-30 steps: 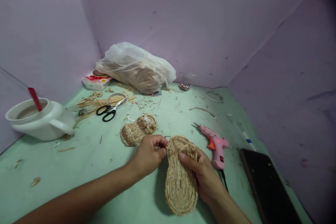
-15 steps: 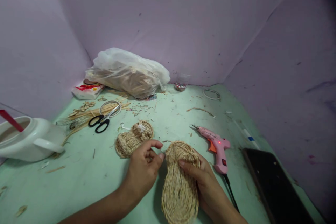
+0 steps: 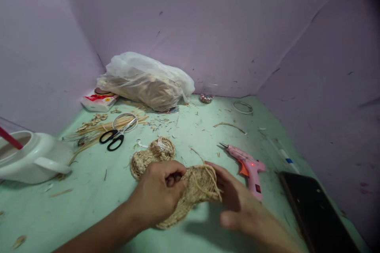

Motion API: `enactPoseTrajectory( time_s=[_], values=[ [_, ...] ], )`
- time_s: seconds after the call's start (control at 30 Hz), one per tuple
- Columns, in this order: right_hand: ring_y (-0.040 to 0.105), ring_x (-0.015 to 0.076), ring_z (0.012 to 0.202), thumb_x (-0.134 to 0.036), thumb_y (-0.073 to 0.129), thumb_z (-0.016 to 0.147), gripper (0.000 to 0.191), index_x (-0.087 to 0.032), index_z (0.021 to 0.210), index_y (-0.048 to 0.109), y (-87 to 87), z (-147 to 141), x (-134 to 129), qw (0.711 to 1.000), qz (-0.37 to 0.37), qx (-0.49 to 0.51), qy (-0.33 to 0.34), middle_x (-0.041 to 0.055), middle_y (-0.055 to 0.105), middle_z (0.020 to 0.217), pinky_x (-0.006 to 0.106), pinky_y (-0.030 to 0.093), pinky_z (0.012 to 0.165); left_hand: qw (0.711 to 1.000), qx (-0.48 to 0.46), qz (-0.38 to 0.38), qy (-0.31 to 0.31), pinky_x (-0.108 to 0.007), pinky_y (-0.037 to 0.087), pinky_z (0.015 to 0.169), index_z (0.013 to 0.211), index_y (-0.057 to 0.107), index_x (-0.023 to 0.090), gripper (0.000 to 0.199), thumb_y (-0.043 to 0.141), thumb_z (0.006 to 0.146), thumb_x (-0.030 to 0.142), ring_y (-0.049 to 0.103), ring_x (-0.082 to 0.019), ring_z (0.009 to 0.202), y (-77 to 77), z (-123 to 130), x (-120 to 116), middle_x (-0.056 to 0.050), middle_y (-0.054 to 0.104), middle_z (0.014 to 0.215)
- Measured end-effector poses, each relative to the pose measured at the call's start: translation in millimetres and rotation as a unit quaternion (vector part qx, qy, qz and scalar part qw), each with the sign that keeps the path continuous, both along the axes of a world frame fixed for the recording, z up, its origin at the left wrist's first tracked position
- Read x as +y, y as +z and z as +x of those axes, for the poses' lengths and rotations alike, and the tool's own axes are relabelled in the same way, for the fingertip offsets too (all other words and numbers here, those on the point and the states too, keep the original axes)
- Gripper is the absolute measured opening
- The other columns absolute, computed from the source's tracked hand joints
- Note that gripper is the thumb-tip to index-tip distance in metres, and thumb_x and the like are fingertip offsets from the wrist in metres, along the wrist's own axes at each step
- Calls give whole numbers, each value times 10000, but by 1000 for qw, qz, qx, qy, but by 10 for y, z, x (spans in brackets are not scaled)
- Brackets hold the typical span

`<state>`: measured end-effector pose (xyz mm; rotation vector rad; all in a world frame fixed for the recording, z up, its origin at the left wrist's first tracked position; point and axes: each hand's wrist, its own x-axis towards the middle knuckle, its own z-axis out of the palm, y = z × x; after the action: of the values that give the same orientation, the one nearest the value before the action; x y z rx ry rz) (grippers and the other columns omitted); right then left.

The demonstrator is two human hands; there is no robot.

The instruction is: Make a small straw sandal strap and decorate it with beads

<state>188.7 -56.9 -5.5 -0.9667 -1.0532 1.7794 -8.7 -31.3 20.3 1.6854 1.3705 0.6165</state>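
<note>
Head: left hand (image 3: 156,191) pinches weave (image 3: 197,189), right hand (image 3: 242,201) half-open.

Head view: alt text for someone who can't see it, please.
The left hand holds a woven piece over a green table, the right hand open at its edge. Another woven piece and scissors lie left, a pink glue gun right.

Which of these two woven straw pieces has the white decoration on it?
The resting piece on the green table, just beyond the left hand; the held piece shows none.
</note>
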Motion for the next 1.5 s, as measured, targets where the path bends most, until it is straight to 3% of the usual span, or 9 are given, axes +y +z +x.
enactPoseTrajectory(
  time_s=[0.17, 0.3, 0.5, 0.77, 0.9, 1.07, 1.23, 1.37, 1.5],
  values=[
    [522, 284, 1102, -295, 697, 727, 199, -279, 926, 703, 124, 269, 77, 955, 168, -184, -162, 76, 642, 1089, 436, 389, 948, 982, 81, 56, -159, -245, 383, 616, 752, 676, 191, 164, 514, 769, 175, 559, -147, 662, 122, -45, 23, -9, 632, 690],
    [602, 250, 941, -201, 647, 759, 171, -280, 894, 717, 173, 133, 80, 933, 238, -254, -94, 56, 695, 946, 398, 459, 842, 976, 92, 72, -182, -246, 386, 620, 841, 683, 203, 190, 497, 801, 202, 574, -151, 675, 110, 0, -38, -17, 640, 725],
    [618, 208, 808, -235, 635, 748, 160, -222, 892, 705, 239, 15, 108, 952, 159, -260, -4, 42, 702, 867, 315, 477, 696, 975, 106, 68, -181, -243, 387, 616, 799, 682, 204, 200, 482, 811, 206, 575, -150, 668, 83, 7, -23, -15, 643, 706],
    [469, 120, 545, -411, 613, 743, 265, -157, 671, 624, 49, -83, 59, 988, 3, -151, -26, -13, 548, 576, 249, 351, 533, 968, 126, 124, -180, -255, 383, 606, 766, 668, 185, 232, 446, 833, 208, 563, -155, 656, 15, 39, -67, -31, 620, 676],
    [474, 123, 556, -464, 651, 697, 304, -164, 745, 639, 2, -145, 24, 991, -43, -105, -67, -13, 559, 602, 258, 359, 561, 967, 134, 148, -160, -251, 378, 598, 753, 649, 187, 233, 433, 838, 209, 560, -151, 653, -9, 40, -92, -31, 613, 674],
    [405, 101, 512, -453, 633, 709, 280, -175, 688, 597, -15, -202, 1, 990, -57, -102, -82, -44, 486, 549, 221, 314, 490, 979, 137, 71, -135, -238, 349, 548, 698, 657, 176, 252, 488, 815, 322, 527, -132, 583, 33, 32, -77, -3, 583, 608],
    [393, 108, 532, -447, 553, 763, 285, -174, 680, 556, -33, -224, -13, 987, -34, -138, -76, -34, 463, 565, 220, 304, 486, 997, 52, -41, -38, -236, 330, 511, 726, 621, 157, 357, 421, 812, 439, 459, -128, 552, 66, 23, 5, 6, 536, 591],
    [383, 110, 537, -414, 523, 784, 262, -174, 685, 562, -22, -232, -33, 986, -6, -157, -61, -29, 460, 577, 222, 297, 485, 986, -8, -148, -72, -236, 351, 551, 778, 628, 142, 289, 499, 725, 396, 453, -126, 585, 54, 72, 68, 2, 547, 635],
    [367, 108, 533, -392, 488, 800, 247, -180, 683, 535, -4, -238, -44, 986, 8, -164, -42, -38, 426, 568, 225, 293, 490, 985, 16, -155, -73, -221, 301, 504, 660, 567, 147, 241, 496, 695, 375, 366, -101, 526, 36, 123, 67, 36, 443, 546]
  ],
)
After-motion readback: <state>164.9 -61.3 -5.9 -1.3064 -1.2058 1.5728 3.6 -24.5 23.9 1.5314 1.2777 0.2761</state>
